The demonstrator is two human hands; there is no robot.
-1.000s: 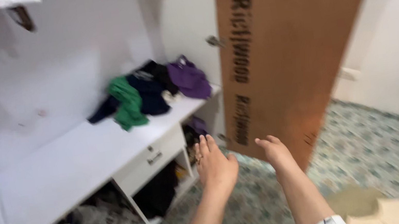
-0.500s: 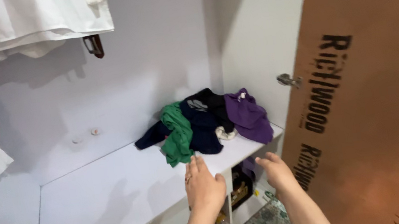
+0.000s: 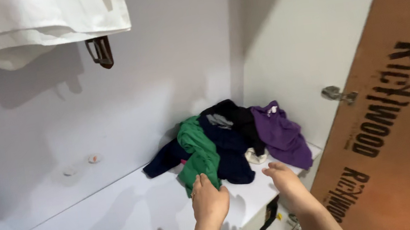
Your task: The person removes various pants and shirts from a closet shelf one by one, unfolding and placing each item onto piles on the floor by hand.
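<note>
Clothes lie heaped just beyond both hands at the far right end of the white shelf (image 3: 97, 226), the pile running left to right from a navy garment (image 3: 166, 159) to a purple garment (image 3: 285, 135). The left hand (image 3: 210, 202), fingers flat and together, holds nothing and touches the near hem of the green garment (image 3: 197, 153) straight ahead of it. The right hand (image 3: 286, 181), loosely spread and empty, hovers just short of the purple piece. Compared with half a second ago, both hands have closed on the pile, the left now reaching it.
</note>
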